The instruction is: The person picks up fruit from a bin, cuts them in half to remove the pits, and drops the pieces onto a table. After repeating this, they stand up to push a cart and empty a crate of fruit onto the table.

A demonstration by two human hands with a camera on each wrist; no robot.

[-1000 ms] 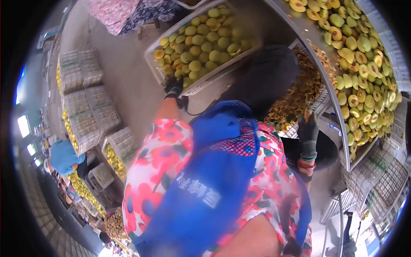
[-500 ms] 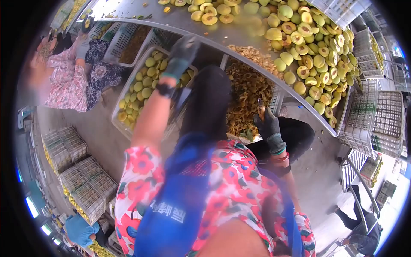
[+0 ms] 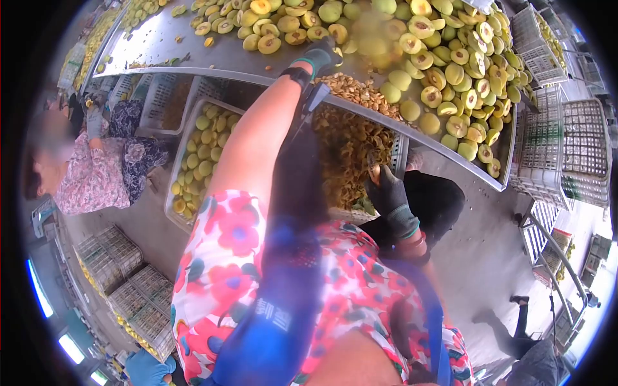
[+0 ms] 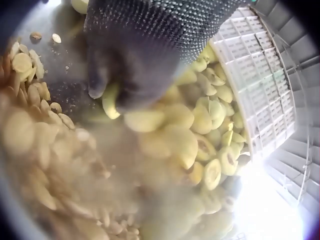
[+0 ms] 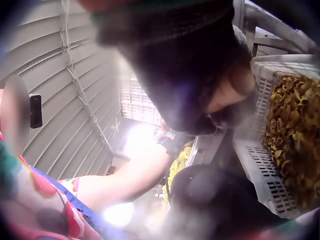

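Observation:
My gloved left hand (image 3: 322,56) reaches over the near edge of the metal table (image 3: 257,77), beside halved yellow-green stone fruit (image 3: 421,26). In the left wrist view a fruit piece (image 4: 111,102) shows between its bent fingers. A pile of tan pits (image 3: 357,91) lies just to its right at the table's edge. Lower down, my gloved right hand (image 3: 389,199) is held over my lap, near the crate of brownish scraps (image 3: 351,141). It grips a small tool with a tan handle (image 5: 232,90); the tool's exact kind cannot be made out.
A crate of whole fruit (image 3: 199,154) stands on the floor left of my knee (image 3: 302,161). Stacked white crates (image 3: 547,141) flank the table's right end. Another person (image 3: 96,167) sits at the left. More crates (image 3: 138,289) stand behind on the floor.
My left hand has moved from the whole-fruit crate up and forward onto the table. The right hand stays over the lap with the tool. The head view has turned toward the table.

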